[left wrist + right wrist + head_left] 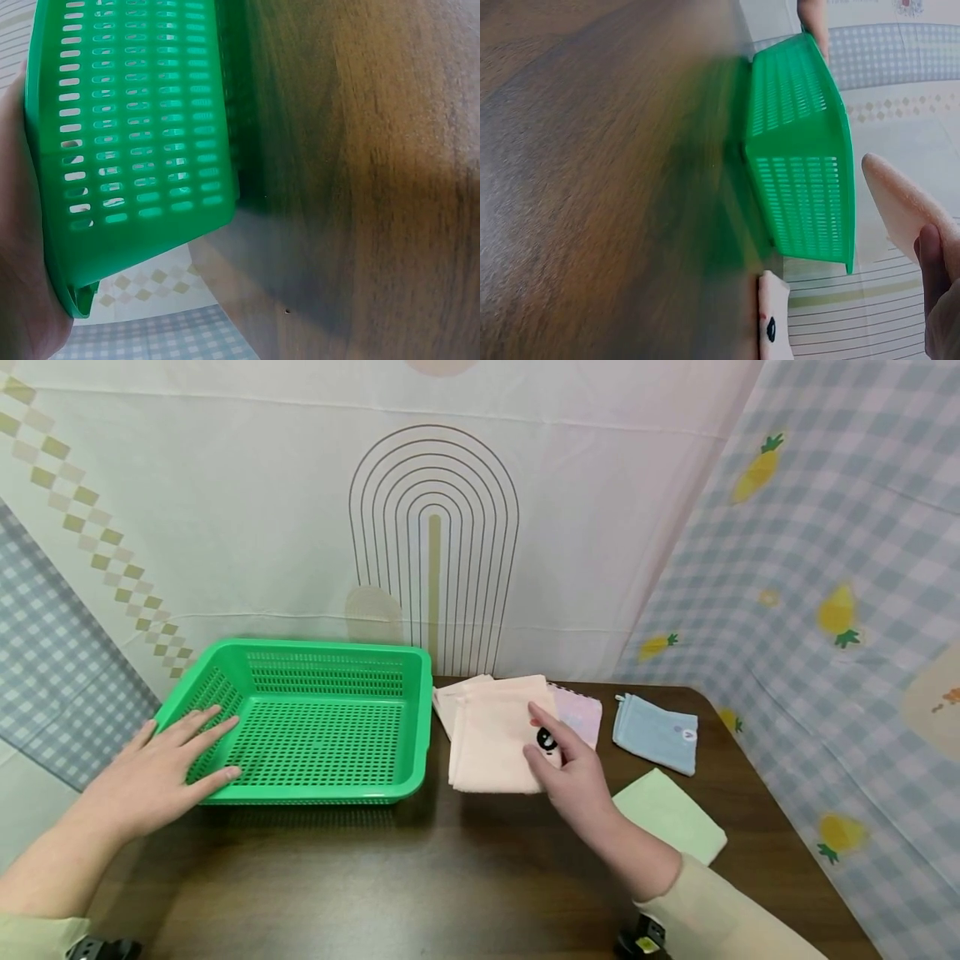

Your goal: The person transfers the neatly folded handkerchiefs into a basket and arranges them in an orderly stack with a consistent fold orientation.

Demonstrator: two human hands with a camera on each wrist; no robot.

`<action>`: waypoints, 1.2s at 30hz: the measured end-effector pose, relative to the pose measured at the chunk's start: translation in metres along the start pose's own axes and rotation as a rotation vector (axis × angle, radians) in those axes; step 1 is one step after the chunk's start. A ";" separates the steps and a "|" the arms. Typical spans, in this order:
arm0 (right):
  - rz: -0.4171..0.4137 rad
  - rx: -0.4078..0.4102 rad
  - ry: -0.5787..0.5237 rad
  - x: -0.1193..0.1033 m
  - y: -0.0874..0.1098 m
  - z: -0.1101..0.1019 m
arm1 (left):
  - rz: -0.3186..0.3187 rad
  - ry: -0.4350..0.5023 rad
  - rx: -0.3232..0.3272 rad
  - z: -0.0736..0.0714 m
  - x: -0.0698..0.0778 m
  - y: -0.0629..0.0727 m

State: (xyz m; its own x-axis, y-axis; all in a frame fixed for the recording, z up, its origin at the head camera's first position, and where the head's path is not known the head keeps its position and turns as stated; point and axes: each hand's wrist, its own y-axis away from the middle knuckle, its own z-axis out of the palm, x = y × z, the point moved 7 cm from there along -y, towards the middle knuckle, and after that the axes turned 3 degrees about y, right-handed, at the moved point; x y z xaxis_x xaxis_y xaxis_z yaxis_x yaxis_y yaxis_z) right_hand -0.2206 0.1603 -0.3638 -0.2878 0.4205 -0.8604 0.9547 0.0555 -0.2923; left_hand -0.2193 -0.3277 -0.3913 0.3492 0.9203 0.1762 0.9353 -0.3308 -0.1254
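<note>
My right hand [577,777] pinches a folded pale pink towel [491,739] with a black cartoon mark near the fingers. In the right wrist view this towel [904,199] is raised above the table, thumb against one side. Spread over the front left corner of a green plastic basket [416,727] is my left hand [161,768], its fingers extended inside the rim. The basket's slotted side [139,150] fills much of the left wrist view. Another pale pink cloth [444,703] shows partly behind the held towel, beside a lilac cloth [583,714].
A folded blue cloth [654,735] with a hanging loop lies at the back right of the brown table [360,877]. Nearer, a light green cloth [671,818] is partly covered by the right forearm. Patterned fabric curtains [585,527] stand behind and at both sides.
</note>
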 end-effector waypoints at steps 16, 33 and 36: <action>-0.002 -0.038 -0.081 -0.010 -0.004 0.023 | 0.004 -0.001 -0.001 0.001 -0.004 0.002; -0.033 -0.055 -0.167 -0.021 -0.008 0.047 | 0.005 0.009 -0.013 0.000 -0.001 0.000; -0.022 -0.059 -0.174 -0.022 -0.009 0.051 | 0.007 0.010 -0.013 0.000 -0.001 0.000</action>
State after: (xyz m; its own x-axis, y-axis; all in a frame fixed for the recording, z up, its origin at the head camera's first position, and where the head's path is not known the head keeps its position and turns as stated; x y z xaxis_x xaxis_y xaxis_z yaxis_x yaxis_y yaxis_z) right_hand -0.2270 0.1042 -0.3637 -0.3121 0.2560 -0.9149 0.9495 0.1178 -0.2910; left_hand -0.2197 -0.3282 -0.3919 0.3558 0.9161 0.1848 0.9336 -0.3396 -0.1143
